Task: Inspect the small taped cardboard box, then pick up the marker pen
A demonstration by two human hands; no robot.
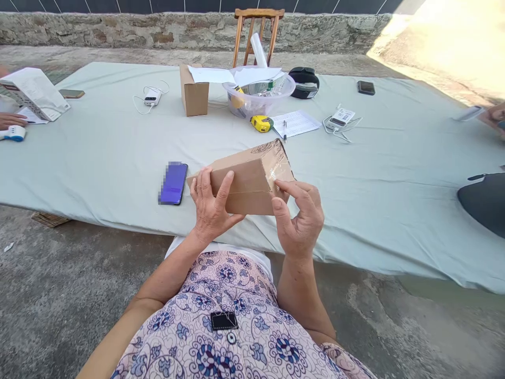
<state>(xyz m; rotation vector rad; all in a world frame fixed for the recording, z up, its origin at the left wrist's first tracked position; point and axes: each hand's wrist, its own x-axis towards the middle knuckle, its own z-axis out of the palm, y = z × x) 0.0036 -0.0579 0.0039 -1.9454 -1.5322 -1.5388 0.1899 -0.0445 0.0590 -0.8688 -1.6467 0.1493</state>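
I hold a small brown cardboard box (252, 176) tilted above the near edge of a pale green sheet (98, 158) spread on the ground. My left hand (211, 205) wraps the box's left end, fingers and thumb pressed on its side. At the right end my right hand (300, 216) pinches at the clear tape covering that end. A phone with a purple screen (173, 182) lies on the sheet just left of the box.
Further back lie a yellow tape measure (261, 123), a paper form with a pen (295, 123), a clear tub of items (258, 93), a second cardboard box (194, 95), chargers and phones. Other people's hands show at the left edge (10, 121) and right edge (495, 116). A wooden chair (258, 31) stands behind.
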